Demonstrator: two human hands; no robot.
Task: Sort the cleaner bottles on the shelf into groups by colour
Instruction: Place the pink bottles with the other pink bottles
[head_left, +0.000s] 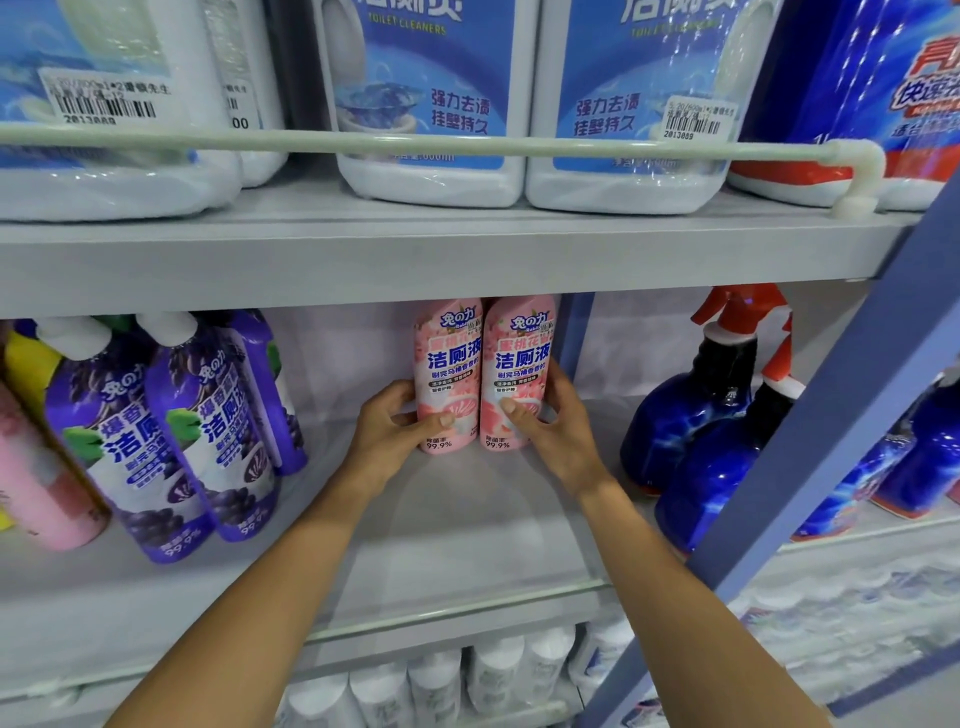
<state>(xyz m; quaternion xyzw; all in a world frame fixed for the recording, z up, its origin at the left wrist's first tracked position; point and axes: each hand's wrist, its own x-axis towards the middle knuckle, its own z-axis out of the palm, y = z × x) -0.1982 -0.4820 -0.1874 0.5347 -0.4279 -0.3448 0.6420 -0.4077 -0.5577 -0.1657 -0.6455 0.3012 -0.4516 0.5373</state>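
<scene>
Two pink cleaner bottles stand upright side by side at the back of the middle shelf (467, 519). My left hand (395, 431) grips the left pink bottle (447, 364) low on its body, thumb across the front. My right hand (550, 421) grips the right pink bottle (519, 364) the same way. Three purple bottles (208, 415) lean together at the shelf's left, with another pink bottle (36, 493) and a yellow one (26, 364) at the far left edge.
Blue spray bottles with red triggers (696, 415) stand to the right, beyond a blue upright post (831, 415). White toilet cleaner jugs (431, 104) fill the shelf above behind a rail. White bottles (467, 686) sit on the shelf below.
</scene>
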